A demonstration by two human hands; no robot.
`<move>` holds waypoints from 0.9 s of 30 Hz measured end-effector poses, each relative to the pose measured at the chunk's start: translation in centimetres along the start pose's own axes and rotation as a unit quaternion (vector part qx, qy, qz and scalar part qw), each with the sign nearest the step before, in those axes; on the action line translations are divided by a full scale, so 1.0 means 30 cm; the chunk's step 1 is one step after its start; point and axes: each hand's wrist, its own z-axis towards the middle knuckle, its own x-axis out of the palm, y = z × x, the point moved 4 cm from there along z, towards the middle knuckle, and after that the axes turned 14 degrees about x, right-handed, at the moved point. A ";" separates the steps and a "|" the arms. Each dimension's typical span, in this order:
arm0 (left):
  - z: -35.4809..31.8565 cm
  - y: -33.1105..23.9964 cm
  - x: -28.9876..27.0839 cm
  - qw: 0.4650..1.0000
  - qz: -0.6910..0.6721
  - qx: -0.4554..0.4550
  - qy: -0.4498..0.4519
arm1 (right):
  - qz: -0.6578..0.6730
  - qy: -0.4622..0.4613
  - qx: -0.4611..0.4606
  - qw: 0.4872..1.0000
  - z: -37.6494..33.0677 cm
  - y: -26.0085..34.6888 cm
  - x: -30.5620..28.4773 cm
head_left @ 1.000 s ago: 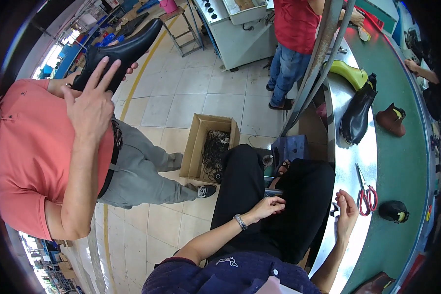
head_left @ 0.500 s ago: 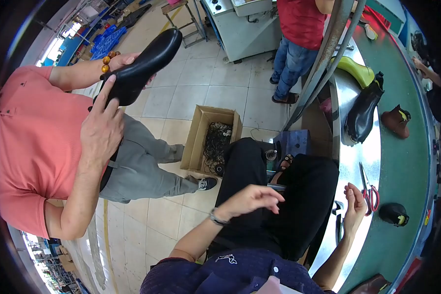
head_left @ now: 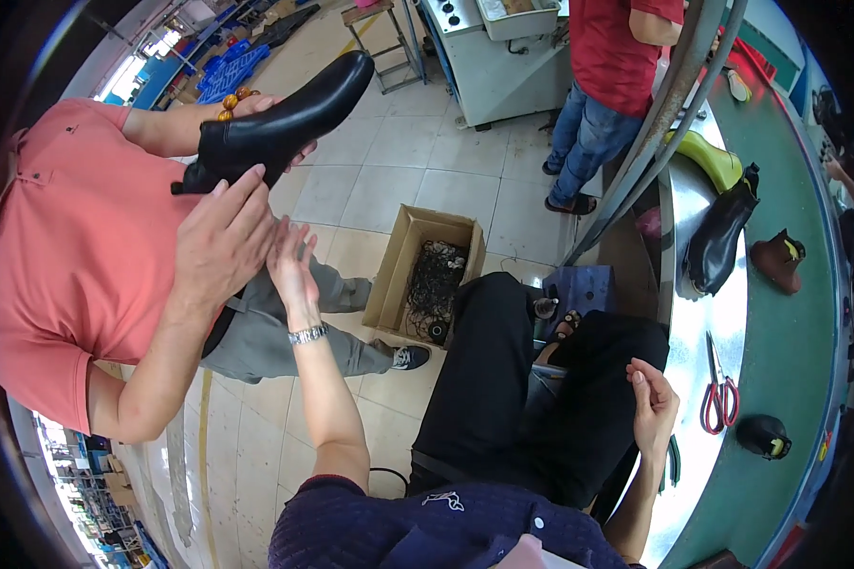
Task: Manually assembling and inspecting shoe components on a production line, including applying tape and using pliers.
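My left hand is raised with its fingers spread wide and holding nothing, just below the glossy black leather ankle boot that a co-worker in a salmon polo shirt grips in both hands up at chest height. My right hand rests loosely curled and empty beside the curved green desk. The boot's long axis runs from the heel at lower left to the toe at upper right, sole turned away from me. I judge it light but smooth and slippery, with a soft shaft and a stiff sole; the heel and sole edge look the surest hold. A cardboard box sits on the floor.
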 end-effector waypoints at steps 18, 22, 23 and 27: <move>-0.625 0.104 0.310 0.871 -0.046 -0.268 0.409 | -0.099 -0.259 0.001 0.961 -0.003 -0.014 -0.276; -0.850 0.026 0.444 0.820 -0.114 -0.295 0.477 | -0.208 -0.497 0.041 0.841 -0.070 -0.111 -0.619; -0.891 -0.001 0.476 0.806 -0.110 -0.294 0.503 | -0.206 -0.532 0.092 0.816 -0.099 -0.106 -0.682; -0.987 -0.036 0.562 0.759 -0.105 -0.306 0.566 | -0.320 -0.617 0.198 0.691 -0.183 -0.227 -0.888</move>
